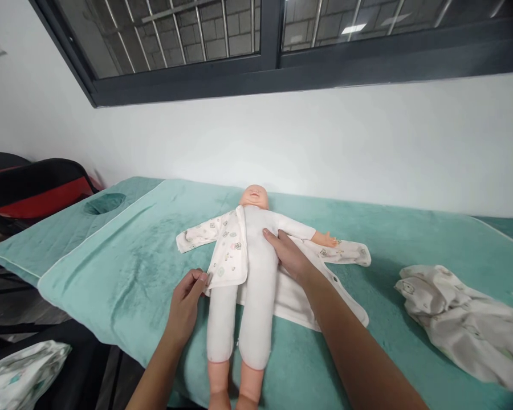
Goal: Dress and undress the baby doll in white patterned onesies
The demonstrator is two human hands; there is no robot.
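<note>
A baby doll (pixel 260 267) with a white cloth body lies on its back, head toward the wall. A white printed baby jacket (pixel 228 256) covers one side of its chest, with the sleeve on the left over that arm. The jacket's other half lies spread on the bed, its empty sleeve (pixel 350 252) beside the doll's bare hand. My left hand (pixel 188 299) pinches the jacket's lower left hem. My right hand (pixel 286 250) rests against the doll's side, thumb on its chest; the other fingers are largely hidden behind the body.
The doll lies on a bed with a green plush cover (pixel 123 273), which has a round face hole (pixel 105 203) at the left. Crumpled printed cloth (pixel 461 319) lies at the right. Black and red chairs (pixel 43 188) stand at the left; another cloth (pixel 23 373) sits on a dark seat.
</note>
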